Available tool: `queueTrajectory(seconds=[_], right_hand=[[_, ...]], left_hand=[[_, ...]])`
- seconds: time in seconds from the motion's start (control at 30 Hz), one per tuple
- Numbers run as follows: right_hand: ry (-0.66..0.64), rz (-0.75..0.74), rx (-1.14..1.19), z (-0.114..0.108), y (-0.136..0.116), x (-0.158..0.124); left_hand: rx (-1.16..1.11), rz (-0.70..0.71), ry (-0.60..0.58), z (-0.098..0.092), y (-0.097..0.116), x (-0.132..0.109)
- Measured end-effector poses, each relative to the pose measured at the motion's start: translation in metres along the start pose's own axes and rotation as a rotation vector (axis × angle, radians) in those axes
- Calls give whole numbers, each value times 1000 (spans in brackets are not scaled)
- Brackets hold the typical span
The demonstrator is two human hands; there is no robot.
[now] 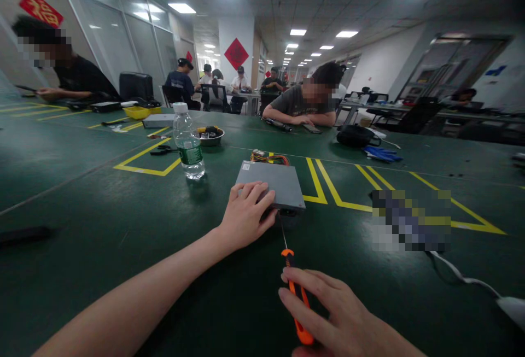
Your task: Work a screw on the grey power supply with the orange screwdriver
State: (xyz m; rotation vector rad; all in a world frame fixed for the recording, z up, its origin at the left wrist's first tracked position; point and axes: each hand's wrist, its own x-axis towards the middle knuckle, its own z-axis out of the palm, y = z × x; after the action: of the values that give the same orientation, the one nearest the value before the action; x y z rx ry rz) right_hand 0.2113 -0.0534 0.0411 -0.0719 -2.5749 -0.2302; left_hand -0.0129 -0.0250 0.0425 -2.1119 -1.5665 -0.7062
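Note:
A grey metal computer power supply unit (283, 182) lies on the green table, its bundle of coloured cables (273, 158) at the far side. My left hand (248, 212) grips its near left part, fingers over the top and thumb along the near edge. In my right hand (328, 302) is an orange and black screwdriver (301, 327), held by the handle between fingers and thumb. Its thin shaft points away from me, and the tip meets the near face of the unit by a dark socket. The exact contact spot is too small to make out.
Left of the unit stands a water bottle (189, 149), with a metal bowl (211, 137) of small parts behind it. Blue gloves (382, 153) and a black pouch (356, 135) lie at the right. A white cable (463, 276) runs at right. A person (303, 100) leans on the far edge.

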Motion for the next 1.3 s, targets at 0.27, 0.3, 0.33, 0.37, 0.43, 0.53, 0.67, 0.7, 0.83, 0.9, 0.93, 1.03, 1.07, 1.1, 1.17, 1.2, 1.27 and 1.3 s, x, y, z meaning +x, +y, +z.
queueTrajectory(seconds=[0.27,0.3,0.33,0.37,0.43,0.53,0.67,0.7,0.83,0.9,0.93,1.03,1.07,1.1,1.17,1.2,1.27,1.3], right_hand=[[20,42,9,0,-8,7],[37,44,23,1,-9,8],[54,47,37,2,-10,9],[69,52,46,4,-10,9],[96,64,53,6,-11,8],[114,78,52,8,-9,7],[44,53,42,2,-8,10],[36,47,33,1,-8,11],[93,47,37,1,-11,11],[121,65,32,4,-12,8],[131,75,27,6,-13,6],[151,91,24,8,-13,3],[149,89,30,7,-12,4],[138,85,35,6,-12,5],[116,66,28,2,-11,9],[109,56,22,1,-11,11],[109,47,19,-1,-11,12],[115,49,25,-1,-11,12]], left_hand=[[-2,1,12,1,0,1],[-5,-2,14,1,0,0],[-6,-4,16,1,0,0],[-7,-5,19,1,0,0],[-7,-3,23,1,0,0],[-6,3,20,1,1,0],[-1,-4,13,1,1,0],[1,-4,13,1,1,0],[2,-4,14,1,0,0],[0,-3,15,1,0,0],[0,-2,17,1,0,0],[3,0,21,2,1,0],[2,1,23,2,1,0],[1,1,24,2,0,0],[1,1,24,2,0,0],[2,1,23,2,0,0],[5,-2,20,2,0,0],[5,-3,19,2,0,0]])
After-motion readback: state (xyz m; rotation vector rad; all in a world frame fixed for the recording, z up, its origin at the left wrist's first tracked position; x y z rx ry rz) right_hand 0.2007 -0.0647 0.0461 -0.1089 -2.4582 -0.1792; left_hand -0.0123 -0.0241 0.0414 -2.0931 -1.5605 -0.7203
